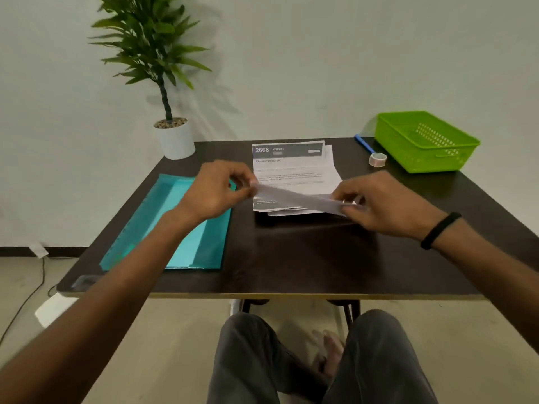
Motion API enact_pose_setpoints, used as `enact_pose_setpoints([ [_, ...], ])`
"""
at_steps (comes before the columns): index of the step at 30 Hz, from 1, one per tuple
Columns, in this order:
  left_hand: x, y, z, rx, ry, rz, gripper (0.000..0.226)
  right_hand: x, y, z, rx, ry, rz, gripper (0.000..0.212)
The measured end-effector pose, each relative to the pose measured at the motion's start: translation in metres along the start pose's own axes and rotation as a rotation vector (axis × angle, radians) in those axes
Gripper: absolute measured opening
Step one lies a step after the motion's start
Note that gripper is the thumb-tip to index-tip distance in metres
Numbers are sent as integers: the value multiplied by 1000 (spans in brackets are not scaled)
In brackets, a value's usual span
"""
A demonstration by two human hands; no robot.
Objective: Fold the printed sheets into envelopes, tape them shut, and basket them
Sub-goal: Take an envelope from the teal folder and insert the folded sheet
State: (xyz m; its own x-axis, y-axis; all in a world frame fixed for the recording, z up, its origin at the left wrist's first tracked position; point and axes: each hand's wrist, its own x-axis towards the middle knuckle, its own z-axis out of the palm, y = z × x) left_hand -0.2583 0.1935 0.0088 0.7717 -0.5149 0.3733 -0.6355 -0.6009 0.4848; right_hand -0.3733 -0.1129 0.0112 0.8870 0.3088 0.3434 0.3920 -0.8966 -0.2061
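A stack of printed sheets [294,167] lies at the middle back of the dark table [306,258], the top one headed "2666 KITCHEN". Just above the stack's near edge I hold a white sheet [297,198], lifted and seen nearly edge-on. My left hand [217,189] pinches its left end and my right hand [379,202] pinches its right end. A green plastic basket [425,141] stands empty at the back right corner. A roll of clear tape [377,159] sits just left of the basket.
A teal plastic folder [180,228] lies on the table's left side under my left forearm. A blue pen [363,143] lies behind the tape. A potted plant [175,135] stands at the back left corner. My knees are under the near table edge.
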Motion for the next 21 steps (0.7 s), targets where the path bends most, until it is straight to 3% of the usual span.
enact_pose_setpoints([
  [10,-55,0,33,115,-178,-52,23,-52,-13,44,-94,-154,-5,22],
  [15,-73,23,51,114,-98,-97,31,-64,-17,53,-72,-176,29,28],
  [21,-77,57,109,58,-124,-27,40,-62,-28,62,-44,-239,176,64],
])
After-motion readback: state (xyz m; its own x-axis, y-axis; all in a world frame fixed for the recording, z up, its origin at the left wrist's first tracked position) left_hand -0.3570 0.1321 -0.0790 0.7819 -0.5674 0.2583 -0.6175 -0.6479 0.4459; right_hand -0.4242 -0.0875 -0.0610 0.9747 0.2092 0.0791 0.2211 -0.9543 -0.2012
